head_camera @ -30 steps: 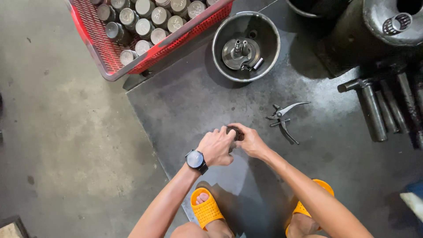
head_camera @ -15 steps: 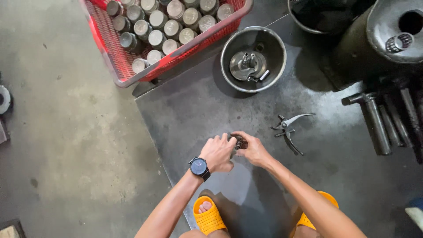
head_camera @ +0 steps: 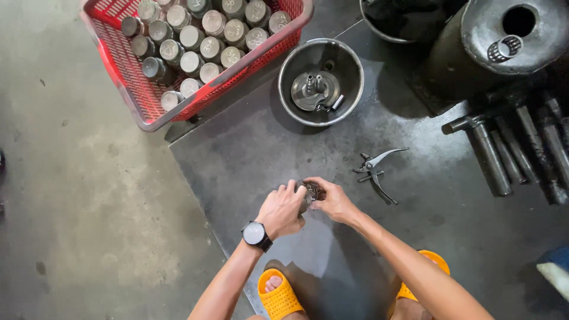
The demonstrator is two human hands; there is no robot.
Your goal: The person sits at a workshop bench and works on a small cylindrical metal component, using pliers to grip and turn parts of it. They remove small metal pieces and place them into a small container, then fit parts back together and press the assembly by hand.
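Two feet in orange sandals (head_camera: 278,294) sit at the bottom, on a dark metal sheet (head_camera: 249,154) that lies on the grey floor (head_camera: 65,178).

Just above the feet, both hands meet over the sheet. The left hand (head_camera: 283,208), with a black watch (head_camera: 256,234) on the wrist, is curled tight around a small metal part (head_camera: 310,191). The right hand (head_camera: 333,200) pinches the same part from the other side with its fingers bent. So the part is held between the two hands, close over the middle of the sheet. Most of it is hidden by the fingers, so I cannot tell its full shape, but it looks round and grey.

The part is probably hard and a bit heavy for its size. It may be oily and slippery, like the shiny sheet. A firm hold around its sides, as both hands have now, seems best.

A little to the right lies a pair of pliers (head_camera: 377,169), open on the sheet. Further up stands a round metal bowl (head_camera: 349,101) with a bigger metal part (head_camera: 316,92) inside. To the upper left is a red basket (head_camera: 127,89) full of round metal cans (head_camera: 191,37). Far right are dark pipes (head_camera: 492,160) and a big black drum (head_camera: 474,35).
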